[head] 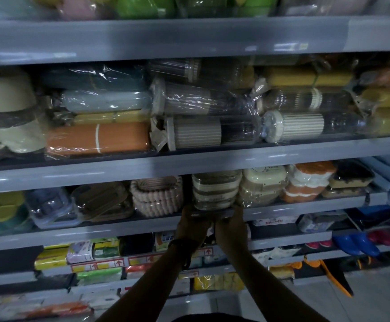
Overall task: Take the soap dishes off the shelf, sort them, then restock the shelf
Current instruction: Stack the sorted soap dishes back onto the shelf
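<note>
Both hands, left hand [192,225] & right hand [230,225], fingers clamped under wrapped soap dish stack [216,190] at shelf [119,225] edge, prob light but slippery w/ plastic, so better gripping low.

Retail shop aisle, household goods section. Grey metal shelving [189,163] in several tiers, packed front to back. Upper tiers: plastic-wrapped containers [196,133] stacked on their sides. Middle tier: soap dishes [214,189] in rows. Lower right: slippers [356,245]. Price-label strips [140,261] along lower shelf edges.
</note>
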A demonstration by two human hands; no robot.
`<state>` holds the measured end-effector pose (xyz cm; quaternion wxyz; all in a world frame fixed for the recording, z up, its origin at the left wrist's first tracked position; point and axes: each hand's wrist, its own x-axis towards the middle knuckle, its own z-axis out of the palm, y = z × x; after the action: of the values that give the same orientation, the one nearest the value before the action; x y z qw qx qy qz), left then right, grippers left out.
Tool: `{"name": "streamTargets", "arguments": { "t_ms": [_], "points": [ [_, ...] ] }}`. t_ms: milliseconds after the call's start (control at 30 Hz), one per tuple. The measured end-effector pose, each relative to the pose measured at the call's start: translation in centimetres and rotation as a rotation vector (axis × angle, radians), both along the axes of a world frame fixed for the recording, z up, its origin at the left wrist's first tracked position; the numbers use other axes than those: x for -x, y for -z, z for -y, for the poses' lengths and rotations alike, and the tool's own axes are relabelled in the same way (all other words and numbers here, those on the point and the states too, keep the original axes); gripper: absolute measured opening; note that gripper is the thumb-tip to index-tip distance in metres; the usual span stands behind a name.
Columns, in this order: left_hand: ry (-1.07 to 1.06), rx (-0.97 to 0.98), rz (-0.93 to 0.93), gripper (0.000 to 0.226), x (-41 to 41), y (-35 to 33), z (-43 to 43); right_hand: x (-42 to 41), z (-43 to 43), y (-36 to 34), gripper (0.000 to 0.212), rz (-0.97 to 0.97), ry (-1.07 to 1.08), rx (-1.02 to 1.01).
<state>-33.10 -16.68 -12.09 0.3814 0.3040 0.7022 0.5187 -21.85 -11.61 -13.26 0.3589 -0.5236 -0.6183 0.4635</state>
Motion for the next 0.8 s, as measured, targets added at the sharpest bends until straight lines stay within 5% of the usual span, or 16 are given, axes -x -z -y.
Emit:
{"name": "streamTargets", "arguments": {
  "t_ms": [167,300,400,467,600,800],
  "points": [
    [-0.416,-0.086,-0.282,0.044,1.9,0.1,3.8,3.3,2.4,0.7,0.033,0.109,-0.180,-0.047],
    [-0.607,-0.052,-0.293,0.066,5.0,0.1,5.0,5.7,2.3,-1.9,0.046,0.114,-0.361,0.023],
    [-0.515,-0.051,-0.204,0.083,7.2,0.2,5.4,7.2,1.7,-3.0,0.036,0.127,-0.381,0.058],
    [-0.396,-0.081,-0.111,0.073,8.0,0.1,5.8,8.3,1.7,-3.4,0.025,0.107,-0.376,0.095],
    [-0.299,-0.172,0.007,0.072,8.2,-1.1,6.1,9.7,2.4,-3.7,0.039,0.129,-0.355,0.135],
    [-0.255,-0.126,0.015,0.080,8.2,-1.6,6.8,9.8,3.6,-2.9,0.034,0.052,-0.281,0.180]
  ]
}}
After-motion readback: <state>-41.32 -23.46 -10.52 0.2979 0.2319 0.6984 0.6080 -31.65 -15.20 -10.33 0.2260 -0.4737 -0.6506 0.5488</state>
